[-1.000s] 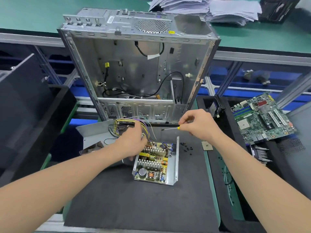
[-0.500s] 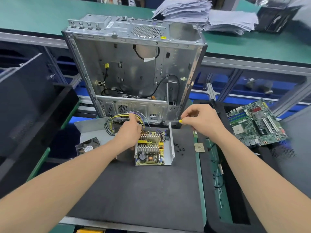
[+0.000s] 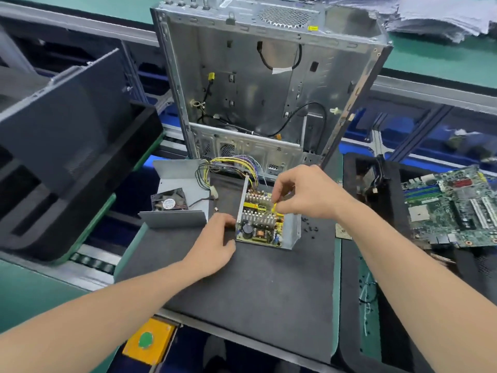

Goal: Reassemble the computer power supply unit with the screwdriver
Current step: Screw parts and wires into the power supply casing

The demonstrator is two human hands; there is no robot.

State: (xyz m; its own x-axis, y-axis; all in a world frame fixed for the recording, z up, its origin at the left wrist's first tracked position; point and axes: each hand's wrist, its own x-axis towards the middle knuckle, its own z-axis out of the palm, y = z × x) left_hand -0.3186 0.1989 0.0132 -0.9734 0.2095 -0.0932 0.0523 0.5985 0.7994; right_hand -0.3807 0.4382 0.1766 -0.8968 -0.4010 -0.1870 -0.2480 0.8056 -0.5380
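Note:
The open power supply unit (image 3: 291, 234) sits on the dark mat, its yellow circuit board and heat sinks exposed inside a grey metal tray. My right hand (image 3: 306, 195) hovers over the board and pinches the screwdriver (image 3: 273, 208), whose yellow handle points down at the board; its tip is blurred. My left hand (image 3: 215, 240) rests on the mat and touches the unit's left wall. The unit's grey metal cover (image 3: 174, 219) with a black fan (image 3: 168, 201) lies to the left, joined by a bundle of yellow and black wires (image 3: 228, 164).
An empty silver computer case (image 3: 269, 84) stands upright behind the mat (image 3: 242, 286). Several small black screws (image 3: 309, 226) lie right of the unit. A green motherboard (image 3: 451, 205) lies in the black tray at right. A black side panel (image 3: 61, 135) leans at left. Paper stacks at back.
My right hand moved the screwdriver from level above the unit down over the board. My left hand slid from the wires to the unit's left wall. The view shifted, bringing the fan cover fully into sight.

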